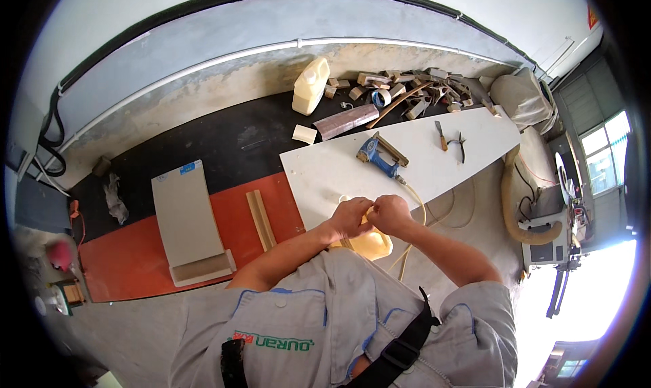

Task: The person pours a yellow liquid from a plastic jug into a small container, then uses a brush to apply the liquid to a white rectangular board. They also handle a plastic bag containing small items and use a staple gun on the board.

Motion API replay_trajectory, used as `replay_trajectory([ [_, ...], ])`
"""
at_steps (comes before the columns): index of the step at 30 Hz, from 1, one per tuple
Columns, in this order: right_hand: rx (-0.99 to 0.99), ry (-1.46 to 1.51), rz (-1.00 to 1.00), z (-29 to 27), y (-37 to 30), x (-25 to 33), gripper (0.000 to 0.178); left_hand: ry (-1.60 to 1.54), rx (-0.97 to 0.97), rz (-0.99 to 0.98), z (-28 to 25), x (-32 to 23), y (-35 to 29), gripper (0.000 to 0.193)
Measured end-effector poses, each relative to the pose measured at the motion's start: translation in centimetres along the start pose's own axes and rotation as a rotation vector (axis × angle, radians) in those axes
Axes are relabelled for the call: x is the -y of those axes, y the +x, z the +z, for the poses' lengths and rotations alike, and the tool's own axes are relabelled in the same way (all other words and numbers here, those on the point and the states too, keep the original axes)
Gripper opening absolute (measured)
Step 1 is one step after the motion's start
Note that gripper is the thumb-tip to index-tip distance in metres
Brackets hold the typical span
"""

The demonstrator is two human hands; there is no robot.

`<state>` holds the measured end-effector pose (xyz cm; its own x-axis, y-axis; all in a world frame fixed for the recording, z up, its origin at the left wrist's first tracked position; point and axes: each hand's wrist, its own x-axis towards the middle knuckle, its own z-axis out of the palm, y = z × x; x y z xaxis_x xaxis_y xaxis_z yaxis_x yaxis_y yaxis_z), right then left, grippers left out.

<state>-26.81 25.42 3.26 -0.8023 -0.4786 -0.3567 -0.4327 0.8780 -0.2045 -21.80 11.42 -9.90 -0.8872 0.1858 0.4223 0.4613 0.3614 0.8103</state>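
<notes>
Close to my body, above the near edge of the white board [420,159], is a pale yellow plastic jug [371,246]. My left hand [350,217] is closed at its top, fingers curled. Right beside it, my right hand [392,214] is also closed, the knuckles of both hands nearly touching. A bit of yellow shows between them; whether it is the jug's neck or cap I cannot tell. A small whitish round piece [344,199] peeks out behind my left hand. Beyond my hands, a blue nail gun [380,156] lies on the white board with its hose attached.
A wooden-handled tool [441,136] and pliers [462,147] lie on the board's right part. Behind stand another jug [310,86] and a heap of wood offcuts [413,90]. To the left are a grey panel [186,215] and a wooden strip [260,220]. An air hose [424,208] runs past my right hand.
</notes>
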Motion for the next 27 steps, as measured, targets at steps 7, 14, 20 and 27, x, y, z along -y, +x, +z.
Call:
replay_trajectory([
  [7, 0.043, 0.715, 0.156, -2.3, -0.2, -3.1, 0.024, -0.015, -0.075, 0.018, -0.8, 0.5, -0.8, 0.036],
  [14, 0.019, 1.388, 0.320, 4.6, 2.7, -8.6, 0.020, -0.139, -0.097, 0.060, -3.0, -1.5, -4.1, 0.043],
  [20, 0.093, 1.498, 0.421, 15.6, 7.3, -9.0, 0.019, -0.159, 0.033, -0.178, -3.7, -2.4, -6.5, 0.064],
  [27, 0.004, 0.842, 0.387, 18.3, 9.2, -8.9, 0.027, -0.118, 0.107, -0.233, -3.3, -3.5, -7.0, 0.078],
])
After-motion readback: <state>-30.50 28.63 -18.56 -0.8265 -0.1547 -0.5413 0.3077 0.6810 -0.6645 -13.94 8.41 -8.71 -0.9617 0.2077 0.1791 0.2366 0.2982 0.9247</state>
